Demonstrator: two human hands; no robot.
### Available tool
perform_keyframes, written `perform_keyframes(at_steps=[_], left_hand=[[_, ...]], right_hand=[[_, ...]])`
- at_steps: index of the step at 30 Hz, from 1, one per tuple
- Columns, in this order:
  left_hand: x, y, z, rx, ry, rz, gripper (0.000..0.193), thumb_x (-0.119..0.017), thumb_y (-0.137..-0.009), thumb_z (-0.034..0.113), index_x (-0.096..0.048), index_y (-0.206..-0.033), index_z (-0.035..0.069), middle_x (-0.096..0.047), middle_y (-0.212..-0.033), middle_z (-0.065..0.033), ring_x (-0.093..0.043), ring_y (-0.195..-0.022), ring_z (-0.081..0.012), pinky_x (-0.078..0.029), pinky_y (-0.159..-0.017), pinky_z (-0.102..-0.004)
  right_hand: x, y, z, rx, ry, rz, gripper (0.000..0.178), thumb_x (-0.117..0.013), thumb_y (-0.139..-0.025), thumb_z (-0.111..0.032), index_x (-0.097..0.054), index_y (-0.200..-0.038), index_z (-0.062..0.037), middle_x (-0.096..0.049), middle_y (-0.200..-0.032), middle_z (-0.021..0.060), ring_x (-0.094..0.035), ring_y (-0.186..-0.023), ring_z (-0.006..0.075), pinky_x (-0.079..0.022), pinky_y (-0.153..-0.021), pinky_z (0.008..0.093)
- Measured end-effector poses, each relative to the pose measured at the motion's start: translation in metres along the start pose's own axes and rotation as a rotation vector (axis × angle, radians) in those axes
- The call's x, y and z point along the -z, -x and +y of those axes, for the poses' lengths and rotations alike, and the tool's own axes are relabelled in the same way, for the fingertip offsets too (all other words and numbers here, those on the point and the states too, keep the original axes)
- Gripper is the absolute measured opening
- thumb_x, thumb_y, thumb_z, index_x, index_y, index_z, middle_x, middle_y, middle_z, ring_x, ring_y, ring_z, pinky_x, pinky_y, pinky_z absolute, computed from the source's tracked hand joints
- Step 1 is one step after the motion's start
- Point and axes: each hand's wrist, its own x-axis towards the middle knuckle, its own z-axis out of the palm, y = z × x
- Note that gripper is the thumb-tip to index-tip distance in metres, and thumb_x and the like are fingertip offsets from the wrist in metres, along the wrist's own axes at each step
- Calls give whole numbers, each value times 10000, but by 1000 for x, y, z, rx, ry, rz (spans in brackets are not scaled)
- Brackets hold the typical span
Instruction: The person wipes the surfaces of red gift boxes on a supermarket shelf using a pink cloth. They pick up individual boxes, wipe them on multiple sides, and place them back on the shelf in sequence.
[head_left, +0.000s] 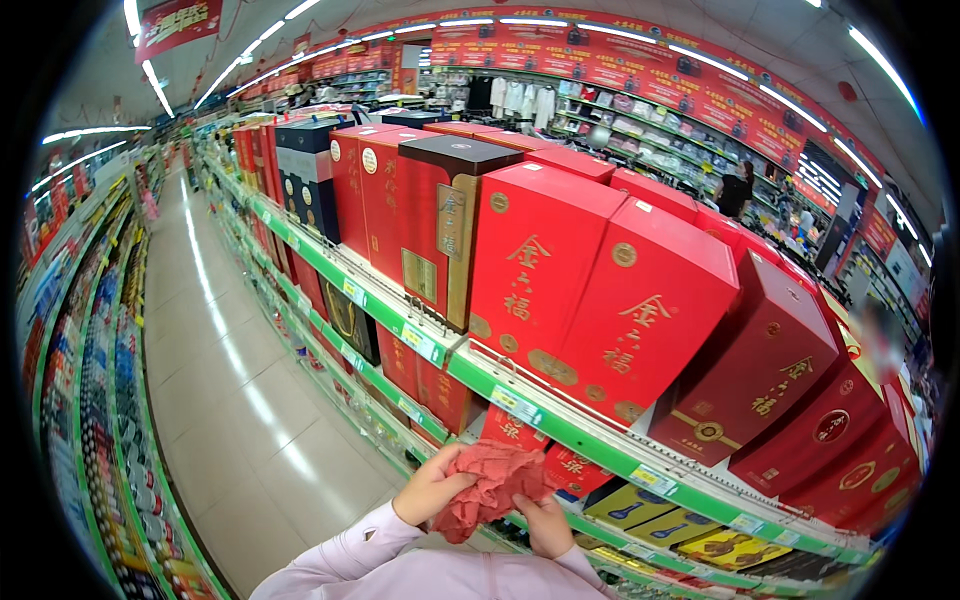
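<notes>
With our left hand (432, 488) and right hand (543, 524) we pinch the red cloth (492, 483), before the shelf's green front edge (590, 444). It is in hand, crumpled, not yet spread flat; neither hand touches the big red boxes (655, 300).

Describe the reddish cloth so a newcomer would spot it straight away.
Start at the long shelf with the green front edge, lined with large red boxes. Low in the picture, in front of it, the left hand and right hand hold the cloth between them. It is crumpled and dull pinkish-red, unlike the smooth, flat-sided boxes behind.
</notes>
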Motion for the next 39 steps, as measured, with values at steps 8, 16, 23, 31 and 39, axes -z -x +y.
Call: perform_keyframes(at_steps=[8, 16, 23, 31, 39], left_hand=[[69, -14, 54, 10, 146, -114, 450, -560, -967, 3, -480, -1410, 0, -643, -1276, -93, -634, -1155, -166, -512, -1013, -327], [6, -76, 103, -507, -712, -1179, 405, -661, -986, 154, -602, -1368, 31, -672, -1283, -137, -637, -1179, -291, -494, -1013, -386], [-11, -141, 207, -1338, -833, -269, 304, -614, -823, -47, -698, -1104, 34, -717, -1173, -125, -663, -1075, -316, -507, -944, -448], [-92, -201, 254, -1617, -1187, -149, 344, -684, -890, 116, -665, -1224, 37, -661, -1280, -130, -585, -1220, -353, -431, -1081, -465], [-107, -253, 287, -1191, -1341, -574, 446, -645, -972, 327, -679, -1268, -4, -680, -1298, -185, -608, -1257, -337, -458, -1086, -415]], right_hand=[[-71, -33, -10, 0, 10, 85, 355, -576, -1038, -240, -578, -1352, -74, -651, -1287, 117, -656, -1118, 185, -536, -938, 330], [-117, -31, -55, -68, -845, 11, 468, -549, -1048, -231, -429, -1458, -41, -577, -1391, 129, -593, -1267, 217, -487, -1067, 360], [-135, -22, -165, 542, 1080, 258, 210, -595, -1020, -267, -588, -1068, -62, -672, -1052, 3, -635, -987, 125, -527, -879, 338], [-143, 8, -260, 1050, 807, 969, 310, -569, -1014, -261, -569, -1181, 0, -647, -1061, 116, -604, -995, 208, -507, -892, 364], [-97, -30, -293, 1389, 1148, 907, 478, -542, -983, -174, -417, -1430, -60, -464, -1388, 160, -406, -1307, 292, -321, -1100, 398]])
